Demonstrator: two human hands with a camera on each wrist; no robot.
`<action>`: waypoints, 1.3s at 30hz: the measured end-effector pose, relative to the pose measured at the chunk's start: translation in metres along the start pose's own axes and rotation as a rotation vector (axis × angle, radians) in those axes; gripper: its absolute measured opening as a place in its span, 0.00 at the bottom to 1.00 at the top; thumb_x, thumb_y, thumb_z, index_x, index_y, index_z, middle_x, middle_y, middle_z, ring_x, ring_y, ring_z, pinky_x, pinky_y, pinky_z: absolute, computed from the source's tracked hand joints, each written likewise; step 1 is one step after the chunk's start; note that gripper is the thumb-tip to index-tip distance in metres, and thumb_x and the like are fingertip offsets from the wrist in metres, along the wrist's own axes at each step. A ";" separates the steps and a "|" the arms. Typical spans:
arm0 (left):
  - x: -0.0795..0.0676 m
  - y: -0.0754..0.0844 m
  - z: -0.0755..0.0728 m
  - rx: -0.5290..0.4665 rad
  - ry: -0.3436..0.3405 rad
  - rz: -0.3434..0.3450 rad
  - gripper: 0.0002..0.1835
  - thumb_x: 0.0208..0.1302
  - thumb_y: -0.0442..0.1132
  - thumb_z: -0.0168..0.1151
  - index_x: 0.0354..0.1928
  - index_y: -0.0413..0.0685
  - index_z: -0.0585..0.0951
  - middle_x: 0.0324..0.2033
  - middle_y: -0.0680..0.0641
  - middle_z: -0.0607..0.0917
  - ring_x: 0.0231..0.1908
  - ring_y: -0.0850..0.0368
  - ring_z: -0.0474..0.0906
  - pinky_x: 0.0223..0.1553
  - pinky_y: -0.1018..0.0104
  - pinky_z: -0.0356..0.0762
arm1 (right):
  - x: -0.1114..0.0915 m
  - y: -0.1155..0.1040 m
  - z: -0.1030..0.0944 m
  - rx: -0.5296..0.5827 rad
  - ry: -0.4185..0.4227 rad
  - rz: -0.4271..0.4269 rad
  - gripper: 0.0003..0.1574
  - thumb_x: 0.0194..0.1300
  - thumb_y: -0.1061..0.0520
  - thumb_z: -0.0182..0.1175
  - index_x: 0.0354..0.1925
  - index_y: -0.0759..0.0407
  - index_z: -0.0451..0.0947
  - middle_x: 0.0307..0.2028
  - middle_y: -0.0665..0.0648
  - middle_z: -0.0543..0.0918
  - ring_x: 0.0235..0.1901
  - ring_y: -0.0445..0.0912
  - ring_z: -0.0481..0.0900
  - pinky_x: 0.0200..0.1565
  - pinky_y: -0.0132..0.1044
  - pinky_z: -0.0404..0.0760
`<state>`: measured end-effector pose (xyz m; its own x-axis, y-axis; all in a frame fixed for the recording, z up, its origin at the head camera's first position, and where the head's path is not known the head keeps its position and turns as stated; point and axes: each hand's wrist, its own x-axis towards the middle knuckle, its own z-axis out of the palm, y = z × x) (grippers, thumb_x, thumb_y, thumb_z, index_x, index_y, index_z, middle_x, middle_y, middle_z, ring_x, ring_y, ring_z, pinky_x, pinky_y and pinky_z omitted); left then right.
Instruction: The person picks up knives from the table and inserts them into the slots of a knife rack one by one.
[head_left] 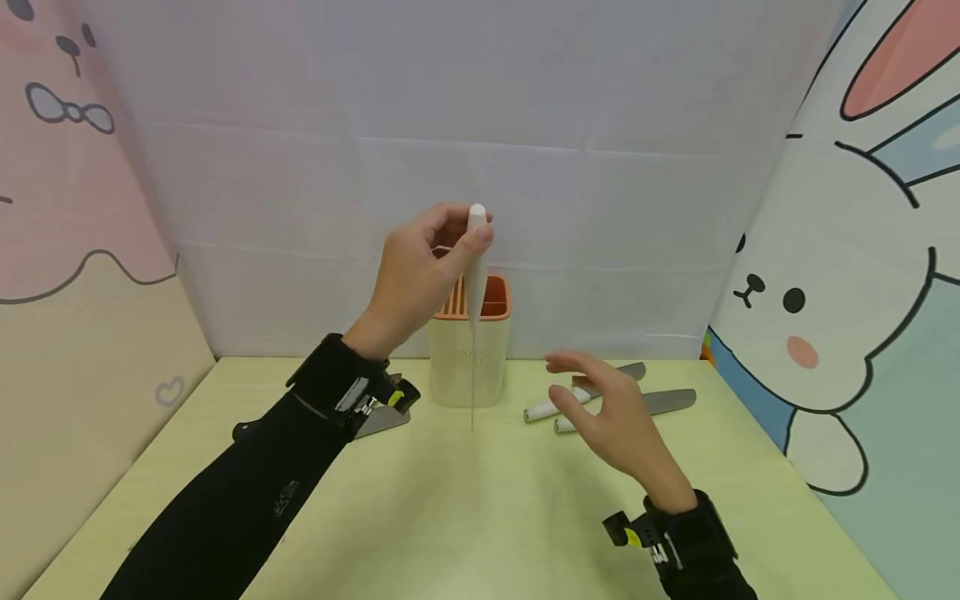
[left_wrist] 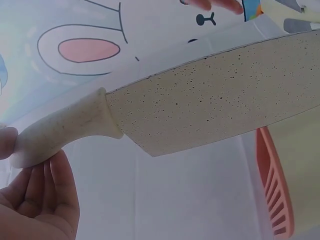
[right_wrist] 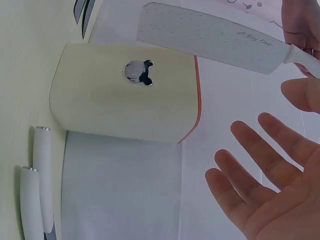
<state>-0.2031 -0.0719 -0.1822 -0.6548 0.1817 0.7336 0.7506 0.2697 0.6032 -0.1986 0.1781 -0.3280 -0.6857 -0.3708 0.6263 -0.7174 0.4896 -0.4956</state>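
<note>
My left hand (head_left: 412,267) grips a cleaver (left_wrist: 210,95) by the white end of its handle and holds it upright, blade down. In the left wrist view the broad blade is pale with dark speckles; the head view shows it nearly edge-on, in front of the knife holder (head_left: 467,371). That holder is cream with an orange slotted top, and a shiny animal-shaped emblem (right_wrist: 136,71) shows in the right wrist view. My right hand (head_left: 618,421) hovers with spread, relaxed fingers and holds nothing, overlapping the handles of two knives in the head view.
Two white-handled knives with grey blades lie at the right, the nearer knife (head_left: 671,402) beside the farther knife (head_left: 547,408). Another grey blade (head_left: 384,421) lies at the left, partly hidden by my left wrist. A white backdrop (head_left: 600,250) stands behind the pale yellow table (head_left: 420,517).
</note>
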 end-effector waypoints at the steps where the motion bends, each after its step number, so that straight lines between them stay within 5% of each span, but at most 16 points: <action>1: 0.004 0.001 -0.001 0.008 0.001 0.004 0.11 0.68 0.37 0.58 0.49 0.40 0.79 0.37 0.44 0.82 0.37 0.58 0.76 0.41 0.63 0.76 | -0.002 0.003 -0.001 -0.021 0.002 -0.001 0.22 0.68 0.54 0.59 0.59 0.46 0.72 0.51 0.46 0.79 0.52 0.40 0.74 0.52 0.44 0.76; 8: 0.030 0.012 -0.008 0.041 0.029 -0.006 0.12 0.69 0.39 0.57 0.49 0.40 0.79 0.37 0.44 0.82 0.38 0.58 0.75 0.41 0.66 0.73 | -0.008 0.017 -0.007 -0.121 -0.013 0.023 0.24 0.68 0.52 0.59 0.62 0.49 0.71 0.54 0.50 0.77 0.57 0.44 0.71 0.53 0.50 0.74; 17: 0.063 0.023 -0.021 -0.015 0.057 -0.102 0.14 0.69 0.44 0.58 0.50 0.43 0.78 0.39 0.46 0.79 0.40 0.56 0.73 0.44 0.68 0.75 | -0.011 0.025 -0.007 -0.238 -0.118 0.083 0.33 0.68 0.43 0.58 0.67 0.47 0.64 0.63 0.51 0.68 0.64 0.49 0.62 0.59 0.56 0.66; 25: 0.091 0.022 -0.026 0.019 0.077 -0.108 0.14 0.69 0.45 0.58 0.50 0.46 0.79 0.39 0.49 0.78 0.40 0.58 0.71 0.42 0.69 0.73 | -0.013 0.029 -0.005 -0.243 -0.210 0.118 0.36 0.68 0.41 0.57 0.68 0.49 0.62 0.65 0.54 0.65 0.65 0.53 0.58 0.59 0.58 0.65; 39: 0.123 -0.024 -0.020 0.077 0.071 -0.093 0.13 0.67 0.50 0.60 0.49 0.53 0.80 0.39 0.52 0.79 0.41 0.59 0.71 0.39 0.70 0.67 | -0.017 0.033 -0.003 -0.257 -0.259 0.143 0.36 0.67 0.41 0.58 0.68 0.50 0.62 0.66 0.57 0.64 0.65 0.55 0.58 0.58 0.59 0.66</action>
<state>-0.3000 -0.0753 -0.1001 -0.7115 0.0856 0.6975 0.6760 0.3546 0.6460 -0.2107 0.2028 -0.3534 -0.8088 -0.4547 0.3730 -0.5802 0.7207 -0.3794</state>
